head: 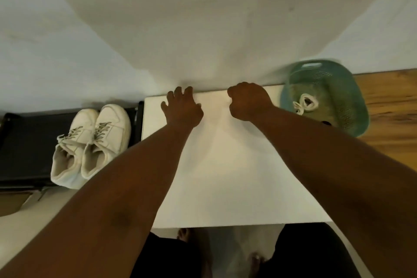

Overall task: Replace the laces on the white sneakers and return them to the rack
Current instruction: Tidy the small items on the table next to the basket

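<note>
Two white sneakers (90, 142) stand side by side on the black rack (27, 142) at the left, toes toward the wall, with greyish laces threaded through them. Over the far part of the white table (225, 176) my left hand (181, 109) is spread with fingers apart and holds nothing. To its right my right hand (248, 102) is curled into a fist near the table's back edge; nothing shows inside it. A teal plastic basket (334, 88) at the table's far right holds rolled white laces (305, 102).
A white wall rises directly behind the table and rack. A wooden surface (390, 108) lies to the right of the basket. My bare feet (185, 235) and dark shorts show below the table's near edge. A cardboard piece (13, 205) lies on the floor at the lower left.
</note>
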A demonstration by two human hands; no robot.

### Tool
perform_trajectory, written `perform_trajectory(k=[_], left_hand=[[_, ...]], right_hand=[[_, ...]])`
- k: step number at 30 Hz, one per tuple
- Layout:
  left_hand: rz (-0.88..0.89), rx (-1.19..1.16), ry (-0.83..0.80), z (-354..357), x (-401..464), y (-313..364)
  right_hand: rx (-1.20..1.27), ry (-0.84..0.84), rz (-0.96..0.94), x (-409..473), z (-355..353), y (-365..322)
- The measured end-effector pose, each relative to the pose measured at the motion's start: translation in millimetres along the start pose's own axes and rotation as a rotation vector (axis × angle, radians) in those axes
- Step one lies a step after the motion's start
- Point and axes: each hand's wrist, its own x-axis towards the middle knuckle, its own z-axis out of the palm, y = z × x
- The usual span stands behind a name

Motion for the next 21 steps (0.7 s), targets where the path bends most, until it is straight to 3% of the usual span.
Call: perform_trajectory(k=[3, 8, 14, 21], left_hand=[[-0.07, -0.061, -0.123, 7, 5, -19], [0.031, -0.157, -0.024, 9, 8, -29], [-0.028, -0.171, -0.068, 1, -7, -20], [0.136, -0.211, 0.082, -19, -35, 35]], right_hand=[[-0.003, -0.014, 0.11, 4, 29, -16], [0.002, 0.011, 0.206, 10, 48, -17], [0.055, 0.024, 0.198, 5, 43, -13], [0.151, 0.163, 0.086, -33, -2, -2]])
